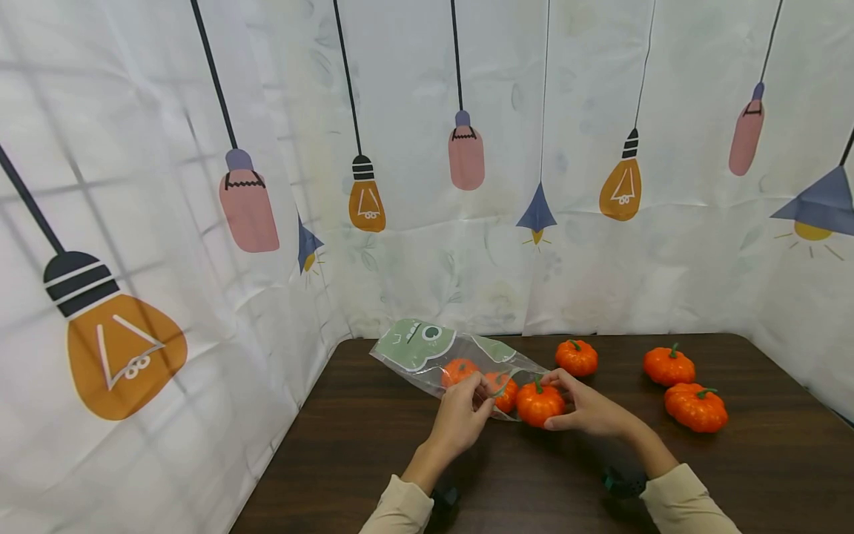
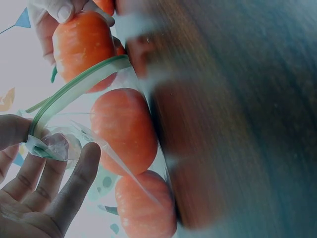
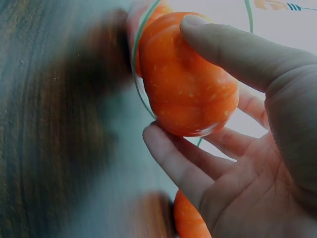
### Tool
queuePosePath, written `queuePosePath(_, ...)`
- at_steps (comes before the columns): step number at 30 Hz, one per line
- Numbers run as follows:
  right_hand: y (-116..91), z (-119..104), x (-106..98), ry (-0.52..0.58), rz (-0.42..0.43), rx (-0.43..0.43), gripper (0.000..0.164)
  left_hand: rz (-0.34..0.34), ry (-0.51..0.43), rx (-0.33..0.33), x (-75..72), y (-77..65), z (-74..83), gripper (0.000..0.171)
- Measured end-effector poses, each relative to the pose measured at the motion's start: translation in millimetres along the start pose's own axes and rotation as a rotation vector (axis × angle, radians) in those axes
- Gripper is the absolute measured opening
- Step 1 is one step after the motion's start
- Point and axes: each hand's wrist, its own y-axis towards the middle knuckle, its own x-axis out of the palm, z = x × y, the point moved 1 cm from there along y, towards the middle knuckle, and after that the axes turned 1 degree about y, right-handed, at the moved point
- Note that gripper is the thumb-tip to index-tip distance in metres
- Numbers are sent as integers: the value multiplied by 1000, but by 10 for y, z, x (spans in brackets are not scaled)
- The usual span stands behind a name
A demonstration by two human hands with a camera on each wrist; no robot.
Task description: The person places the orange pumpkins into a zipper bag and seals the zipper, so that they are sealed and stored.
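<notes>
A clear zip bag [image 1: 394, 354] with a green cartoon face lies on the table, its mouth towards the right. Two orange toy pumpkins [image 2: 124, 131] are inside it. My left hand [image 1: 460, 417] pinches the green-edged rim [image 2: 74, 84] between thumb and fingers, and the mouth stands apart. In my right hand [image 1: 590, 409] is another orange pumpkin [image 3: 188, 79] with a green stem, gripped between thumb and fingertips. That pumpkin is at the bag's mouth, partly within the green rim in the right wrist view.
One pumpkin [image 1: 577, 358] sits behind my right hand. Farther right, two more pumpkins [image 1: 669, 366] stand close together on the dark wooden table [image 1: 320, 460]. A white curtain [image 1: 414, 282] printed with lamps hangs behind and at the sides.
</notes>
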Motion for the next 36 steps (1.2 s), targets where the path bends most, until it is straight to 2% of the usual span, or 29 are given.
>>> queuePosePath(11,33,-28,92,-75,58,1,71,-13,3,15,7,2,11,14)
queuePosePath(26,91,-2,212,-125,127,72,73,-18,-17,13,17,-7,8,14)
queuePosePath(36,116,-9,289,-193,211,61,73,-11,-8,36,26,-3,2,17)
